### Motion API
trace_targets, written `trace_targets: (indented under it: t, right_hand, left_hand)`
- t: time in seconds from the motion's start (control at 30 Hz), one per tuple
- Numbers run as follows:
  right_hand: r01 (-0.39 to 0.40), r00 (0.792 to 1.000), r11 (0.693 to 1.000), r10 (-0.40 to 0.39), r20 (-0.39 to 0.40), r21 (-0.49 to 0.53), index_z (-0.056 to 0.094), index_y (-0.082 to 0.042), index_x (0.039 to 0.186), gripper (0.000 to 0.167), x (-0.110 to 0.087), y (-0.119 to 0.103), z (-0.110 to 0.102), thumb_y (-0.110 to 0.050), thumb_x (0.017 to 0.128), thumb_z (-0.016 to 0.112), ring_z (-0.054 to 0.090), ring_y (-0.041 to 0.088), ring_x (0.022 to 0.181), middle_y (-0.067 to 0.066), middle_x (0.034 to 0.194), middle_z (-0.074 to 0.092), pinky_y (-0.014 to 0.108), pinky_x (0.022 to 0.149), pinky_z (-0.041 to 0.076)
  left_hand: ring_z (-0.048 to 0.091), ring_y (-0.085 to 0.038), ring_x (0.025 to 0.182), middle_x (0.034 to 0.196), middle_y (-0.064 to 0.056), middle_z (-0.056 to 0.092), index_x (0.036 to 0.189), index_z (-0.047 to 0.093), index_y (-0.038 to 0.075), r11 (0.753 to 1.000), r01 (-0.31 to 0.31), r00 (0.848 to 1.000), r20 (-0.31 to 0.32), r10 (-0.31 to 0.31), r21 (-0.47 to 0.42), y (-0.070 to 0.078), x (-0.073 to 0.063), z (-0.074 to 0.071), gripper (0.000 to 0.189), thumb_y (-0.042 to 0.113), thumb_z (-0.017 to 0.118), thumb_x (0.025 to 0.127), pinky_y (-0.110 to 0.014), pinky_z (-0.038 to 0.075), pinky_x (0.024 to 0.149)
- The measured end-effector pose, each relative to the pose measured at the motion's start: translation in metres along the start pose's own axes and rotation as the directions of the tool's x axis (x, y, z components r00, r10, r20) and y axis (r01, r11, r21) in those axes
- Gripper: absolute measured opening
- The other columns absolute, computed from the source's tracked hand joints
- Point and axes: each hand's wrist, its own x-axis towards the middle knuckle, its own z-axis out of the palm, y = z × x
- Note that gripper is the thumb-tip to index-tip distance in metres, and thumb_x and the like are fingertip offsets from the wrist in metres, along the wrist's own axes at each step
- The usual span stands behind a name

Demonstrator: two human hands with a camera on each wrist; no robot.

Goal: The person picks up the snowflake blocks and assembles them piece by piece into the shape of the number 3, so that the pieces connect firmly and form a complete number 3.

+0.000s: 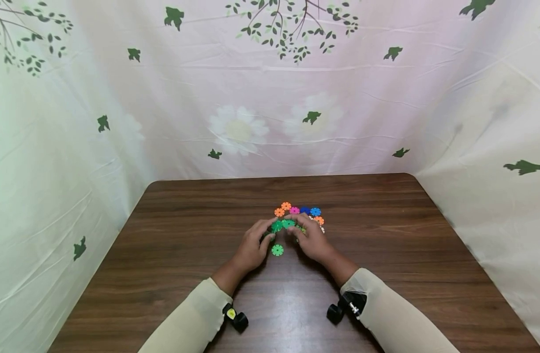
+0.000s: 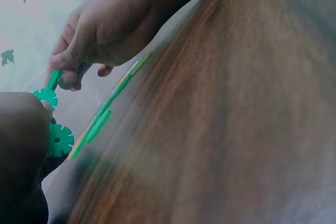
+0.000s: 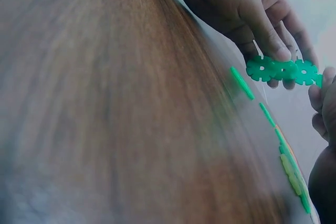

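Several green notched discs (image 3: 270, 69), linked in a row, are gripped between the thumb and fingers of my left hand (image 1: 252, 242). From the other side, my right hand (image 1: 313, 240) pinches a green disc (image 2: 53, 80) seen edge-on at the end of the row. Both hands face each other just above the table, fingertips close together. One loose green disc (image 1: 277, 250) lies flat on the wood, nearer my body. In the left wrist view my near left hand (image 2: 21, 145) covers part of the row.
Beyond the hands, orange discs (image 1: 279, 212), a pink disc (image 1: 294, 210), blue discs (image 1: 315, 211) and another orange disc (image 1: 319, 220) lie on the brown table (image 1: 186, 235). The right hand partly hides white and light green ones. A printed curtain (image 1: 261, 88) surrounds the table's far side.
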Motion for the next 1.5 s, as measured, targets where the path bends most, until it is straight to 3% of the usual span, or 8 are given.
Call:
trace_targets:
  t: [0.27, 0.47, 0.77, 1.03, 1.3, 1.5]
  right_hand:
    - [-0.046, 0.997, 0.999, 0.045, 0.063, 0.014, 0.071, -0.006, 0.139, 0.032, -0.0005, -0.0028, -0.0020, -0.009, 0.107, 0.065, 0.064, 0.014, 0.096, 0.014, 0.123, 0.070, 0.025, 0.082, 0.055]
    - [-0.009, 0.999, 1.000, 0.009, 0.045, -0.020, 0.070, 0.000, 0.140, 0.037, 0.0003, -0.0005, -0.0002, -0.010, 0.105, 0.069, 0.065, 0.016, 0.095, 0.013, 0.112, 0.071, 0.025, 0.082, 0.054]
    - [-0.031, 0.997, 0.999, 0.030, 0.066, 0.012, 0.072, 0.000, 0.135, 0.032, -0.0011, -0.0023, 0.0010, -0.007, 0.105, 0.067, 0.064, 0.013, 0.090, 0.012, 0.105, 0.069, 0.022, 0.077, 0.055]
    - [-0.050, 0.996, 0.998, 0.048, 0.068, 0.030, 0.071, 0.005, 0.136, 0.033, -0.0013, -0.0035, 0.0021, -0.006, 0.105, 0.067, 0.063, 0.009, 0.088, 0.015, 0.109, 0.069, 0.021, 0.079, 0.057]
    - [-0.080, 0.992, 0.996, 0.076, 0.099, 0.046, 0.070, 0.004, 0.138, 0.034, -0.0014, -0.0031, 0.0000, -0.009, 0.106, 0.066, 0.062, 0.008, 0.087, 0.013, 0.105, 0.068, 0.022, 0.077, 0.055]
    - [-0.123, 0.983, 0.990, 0.112, 0.142, 0.074, 0.069, 0.001, 0.141, 0.035, -0.0021, -0.0021, -0.0035, -0.009, 0.108, 0.064, 0.063, 0.009, 0.089, 0.015, 0.112, 0.069, 0.023, 0.080, 0.055]
  left_hand:
    - [0.072, -0.031, 0.121, 0.138, -0.018, 0.069, 0.154, 0.058, 0.003, 0.999, -0.033, 0.999, -0.019, 0.033, -0.001, 0.0001, -0.0007, 0.0013, 0.047, 0.003, 0.064, 0.108, -0.049, 0.061, 0.101]
    - [0.072, -0.033, 0.121, 0.137, -0.020, 0.070, 0.153, 0.060, 0.000, 0.998, -0.056, 0.998, -0.030, 0.056, -0.006, -0.0004, -0.0009, 0.0003, 0.047, 0.000, 0.065, 0.106, -0.050, 0.061, 0.101]
    - [0.074, -0.039, 0.123, 0.132, -0.026, 0.074, 0.147, 0.063, -0.009, 0.986, -0.163, 0.982, -0.092, 0.164, 0.024, -0.0015, 0.0000, 0.0005, 0.048, -0.008, 0.070, 0.099, -0.048, 0.063, 0.099]
    - [0.073, -0.039, 0.127, 0.135, -0.026, 0.073, 0.148, 0.061, -0.010, 0.991, -0.134, 0.989, -0.065, 0.135, 0.023, -0.0026, -0.0005, 0.0011, 0.049, -0.006, 0.071, 0.100, -0.048, 0.062, 0.102]
    - [0.073, -0.040, 0.126, 0.135, -0.027, 0.073, 0.148, 0.061, -0.010, 0.988, -0.151, 0.986, -0.068, 0.153, 0.031, -0.0020, 0.0002, 0.0023, 0.051, -0.008, 0.072, 0.098, -0.048, 0.062, 0.101]
    - [0.073, -0.040, 0.126, 0.134, -0.027, 0.074, 0.147, 0.061, -0.010, 0.988, -0.152, 0.987, -0.058, 0.153, 0.017, -0.0006, 0.0016, 0.0026, 0.051, -0.010, 0.072, 0.097, -0.048, 0.062, 0.102]
